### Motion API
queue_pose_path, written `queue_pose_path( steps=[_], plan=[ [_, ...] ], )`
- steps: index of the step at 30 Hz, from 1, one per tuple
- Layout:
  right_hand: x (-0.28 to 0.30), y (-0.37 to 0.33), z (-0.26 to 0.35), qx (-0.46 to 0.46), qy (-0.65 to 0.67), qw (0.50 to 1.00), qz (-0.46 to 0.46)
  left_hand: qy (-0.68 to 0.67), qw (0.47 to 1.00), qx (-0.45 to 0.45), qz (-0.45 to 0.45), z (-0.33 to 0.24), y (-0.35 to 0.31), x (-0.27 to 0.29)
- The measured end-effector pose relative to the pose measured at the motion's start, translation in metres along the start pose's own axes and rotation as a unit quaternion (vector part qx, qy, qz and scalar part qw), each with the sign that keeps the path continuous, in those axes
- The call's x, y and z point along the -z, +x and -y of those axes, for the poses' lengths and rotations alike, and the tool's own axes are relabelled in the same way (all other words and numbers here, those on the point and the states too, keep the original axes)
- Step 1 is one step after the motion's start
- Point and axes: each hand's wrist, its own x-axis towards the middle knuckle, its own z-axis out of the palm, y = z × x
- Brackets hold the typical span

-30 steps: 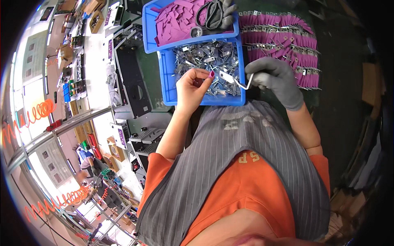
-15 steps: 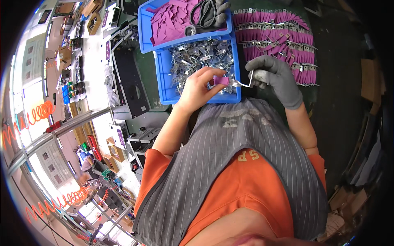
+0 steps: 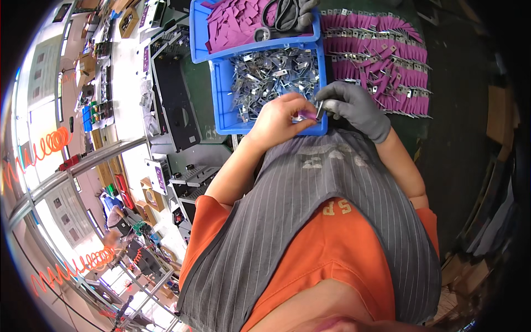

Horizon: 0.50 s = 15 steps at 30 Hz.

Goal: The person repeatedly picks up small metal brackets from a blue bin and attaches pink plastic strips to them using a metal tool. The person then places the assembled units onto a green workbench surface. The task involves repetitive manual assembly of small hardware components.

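Over the near edge of a blue bin (image 3: 222, 105) of loose metal brackets (image 3: 271, 74), my two hands meet. My bare left hand (image 3: 278, 120) pinches a small purple sleeve (image 3: 307, 114) between thumb and fingers. Wearing a grey glove, my right hand (image 3: 359, 110) grips a bent metal bracket (image 3: 319, 109) right beside the sleeve. Fingers cover most of both pieces, so how far the bracket sits inside the sleeve cannot be seen.
Behind, a second blue bin (image 3: 199, 47) holds purple pieces (image 3: 235, 25), a grey glove (image 3: 304, 17) and a black loop (image 3: 269, 17). Rows of purple-sleeved brackets (image 3: 381, 58) lie at the right. Black metal panels (image 3: 174, 102) stand at the left; a person (image 3: 117, 214) is farther off.
My right hand has moved left and closer to my left hand. The bracket, earlier showing its bent length between the hands, is now mostly hidden by fingers.
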Motion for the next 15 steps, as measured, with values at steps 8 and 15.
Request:
queue_pose_path(
  steps=[8, 15],
  plan=[
    [0.078, -0.038, -0.026, 0.1, -0.18, 0.946, -0.249, 0.306, 0.915, 0.263, -0.011, 0.107, -0.034, 0.045],
    [0.115, -0.055, -0.048, 0.124, -0.471, 0.786, -0.382, 0.358, 0.884, 0.297, 0.059, 0.132, -0.038, 0.025]
  ],
)
